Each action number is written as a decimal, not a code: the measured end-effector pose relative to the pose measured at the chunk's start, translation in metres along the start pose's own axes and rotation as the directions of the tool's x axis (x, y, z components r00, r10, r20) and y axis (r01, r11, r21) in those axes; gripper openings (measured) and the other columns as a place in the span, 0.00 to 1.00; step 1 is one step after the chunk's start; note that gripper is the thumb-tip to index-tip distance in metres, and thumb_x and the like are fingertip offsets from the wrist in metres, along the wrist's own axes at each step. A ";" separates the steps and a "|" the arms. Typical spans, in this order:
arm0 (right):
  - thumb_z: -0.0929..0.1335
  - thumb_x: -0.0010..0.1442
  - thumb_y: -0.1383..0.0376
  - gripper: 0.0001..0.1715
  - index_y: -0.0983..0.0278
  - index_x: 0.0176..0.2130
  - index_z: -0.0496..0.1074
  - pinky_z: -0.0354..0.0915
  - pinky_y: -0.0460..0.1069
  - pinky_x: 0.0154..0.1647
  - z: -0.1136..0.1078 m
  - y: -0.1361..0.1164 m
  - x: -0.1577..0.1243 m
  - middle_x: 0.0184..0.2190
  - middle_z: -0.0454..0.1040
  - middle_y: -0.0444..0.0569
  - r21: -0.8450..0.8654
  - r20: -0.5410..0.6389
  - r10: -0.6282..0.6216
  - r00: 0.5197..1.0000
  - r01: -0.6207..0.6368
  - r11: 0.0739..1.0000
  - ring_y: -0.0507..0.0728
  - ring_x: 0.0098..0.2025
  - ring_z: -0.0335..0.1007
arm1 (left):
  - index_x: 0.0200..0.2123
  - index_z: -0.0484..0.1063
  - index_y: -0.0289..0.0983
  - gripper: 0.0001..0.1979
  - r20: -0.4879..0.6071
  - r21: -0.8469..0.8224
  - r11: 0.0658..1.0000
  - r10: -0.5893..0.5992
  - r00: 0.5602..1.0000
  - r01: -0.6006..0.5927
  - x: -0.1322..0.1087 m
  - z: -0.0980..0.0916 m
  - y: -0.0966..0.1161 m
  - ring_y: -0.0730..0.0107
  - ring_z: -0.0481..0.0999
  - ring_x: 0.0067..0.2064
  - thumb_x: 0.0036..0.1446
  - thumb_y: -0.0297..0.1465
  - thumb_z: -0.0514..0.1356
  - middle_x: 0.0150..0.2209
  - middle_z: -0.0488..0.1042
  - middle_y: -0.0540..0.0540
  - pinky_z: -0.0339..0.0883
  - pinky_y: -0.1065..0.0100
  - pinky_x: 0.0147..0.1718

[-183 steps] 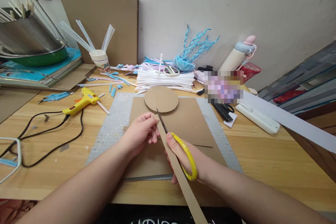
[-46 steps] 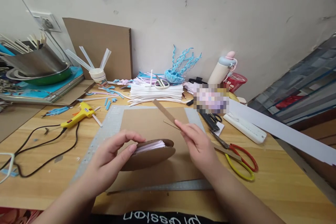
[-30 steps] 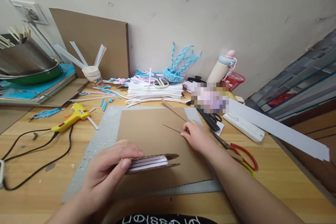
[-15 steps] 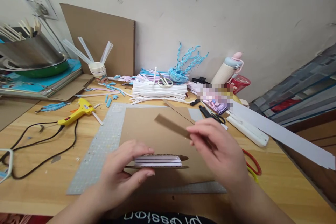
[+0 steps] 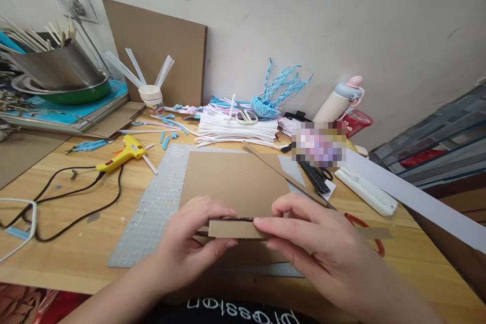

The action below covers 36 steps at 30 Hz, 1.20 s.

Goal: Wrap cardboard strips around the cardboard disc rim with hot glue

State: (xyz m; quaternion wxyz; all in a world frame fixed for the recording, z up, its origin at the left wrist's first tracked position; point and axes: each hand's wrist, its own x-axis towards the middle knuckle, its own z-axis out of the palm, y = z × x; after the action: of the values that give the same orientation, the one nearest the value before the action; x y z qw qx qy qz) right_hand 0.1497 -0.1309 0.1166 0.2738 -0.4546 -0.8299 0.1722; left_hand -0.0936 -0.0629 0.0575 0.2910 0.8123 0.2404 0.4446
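My left hand (image 5: 190,243) grips a flat round cardboard piece, made of two discs with white layers between them, seen edge-on above a brown cardboard sheet (image 5: 235,179). My right hand (image 5: 315,245) pinches a long cardboard strip (image 5: 231,229) and presses it flat against the front edge of that round piece. The strip runs on to the right behind my right hand (image 5: 374,233). Both hands are closed, thumbs on top. The white layers are hidden behind the strip.
A grey cutting mat (image 5: 152,207) lies under the sheet. A yellow glue gun (image 5: 121,154) with a black cable lies left. Red-and-yellow scissors (image 5: 364,228) lie right of my hand. White foam strips (image 5: 239,129), a paper cup (image 5: 152,98), a bottle (image 5: 337,101) and a cardboard board (image 5: 159,50) stand at the back.
My right hand picked the cardboard strip up from the sheet and brought it down against the edge of the round piece. The left hand kept holding the round piece.
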 end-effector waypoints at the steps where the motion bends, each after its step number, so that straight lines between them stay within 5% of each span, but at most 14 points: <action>1: 0.66 0.69 0.70 0.18 0.55 0.55 0.72 0.70 0.48 0.33 0.000 -0.001 0.001 0.41 0.72 0.47 -0.011 -0.011 -0.006 1.000 0.006 1.000 0.51 0.33 0.73 | 0.47 0.75 0.42 0.11 0.000 -0.003 1.000 -0.004 1.000 0.004 0.000 0.000 0.000 0.67 0.82 0.38 0.61 0.33 0.66 0.38 0.82 0.47 0.75 0.67 0.38; 11: 0.66 0.69 0.71 0.16 0.57 0.52 0.76 0.74 0.47 0.39 -0.003 -0.004 0.004 0.42 0.81 0.47 -0.048 -0.070 -0.061 0.996 0.058 0.997 0.53 0.40 0.79 | 0.52 0.72 0.44 0.15 -0.014 -0.026 0.999 -0.023 1.000 0.023 -0.003 -0.002 0.004 0.69 0.81 0.41 0.64 0.37 0.64 0.40 0.81 0.48 0.75 0.70 0.40; 19: 0.66 0.69 0.72 0.14 0.59 0.51 0.75 0.72 0.47 0.40 0.002 -0.005 0.005 0.42 0.81 0.47 -0.015 -0.084 -0.047 0.995 0.046 0.999 0.53 0.41 0.78 | 0.48 0.73 0.43 0.09 -0.032 -0.085 0.995 -0.051 0.998 0.048 -0.005 0.001 0.009 0.69 0.82 0.44 0.66 0.29 0.60 0.42 0.80 0.47 0.76 0.69 0.44; 25: 0.69 0.68 0.70 0.05 0.61 0.43 0.75 0.73 0.47 0.37 0.017 0.000 0.001 0.38 0.81 0.48 0.054 -0.219 -0.005 0.976 0.017 0.998 0.53 0.37 0.78 | 0.42 0.74 0.43 0.03 -0.089 -0.173 0.976 -0.152 0.984 0.135 -0.003 0.002 0.011 0.71 0.80 0.41 0.66 0.32 0.61 0.37 0.78 0.49 0.76 0.72 0.40; 33: 0.71 0.65 0.73 0.08 0.64 0.44 0.78 0.71 0.47 0.39 0.029 0.002 -0.005 0.36 0.81 0.48 0.039 -0.388 -0.041 0.921 0.061 0.997 0.52 0.36 0.77 | 0.42 0.74 0.43 0.03 -0.112 -0.180 0.973 -0.168 0.979 0.146 -0.003 0.002 0.009 0.76 0.79 0.39 0.66 0.31 0.60 0.36 0.78 0.51 0.74 0.77 0.40; 36: 0.67 0.67 0.74 0.17 0.64 0.52 0.77 0.70 0.48 0.34 0.029 0.003 -0.007 0.36 0.79 0.49 -0.044 -0.330 -0.082 0.940 0.072 0.996 0.54 0.35 0.74 | 0.42 0.75 0.43 0.03 -0.108 -0.173 0.976 -0.149 0.983 0.129 -0.003 0.003 0.008 0.75 0.79 0.40 0.66 0.31 0.61 0.37 0.78 0.50 0.74 0.77 0.41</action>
State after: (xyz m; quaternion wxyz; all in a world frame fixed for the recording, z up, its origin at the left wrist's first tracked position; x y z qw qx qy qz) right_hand 0.1373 -0.1365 0.0901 0.4090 -0.4483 -0.7918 0.0696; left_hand -0.0917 -0.0710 0.0597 0.3726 0.7382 0.2764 0.4898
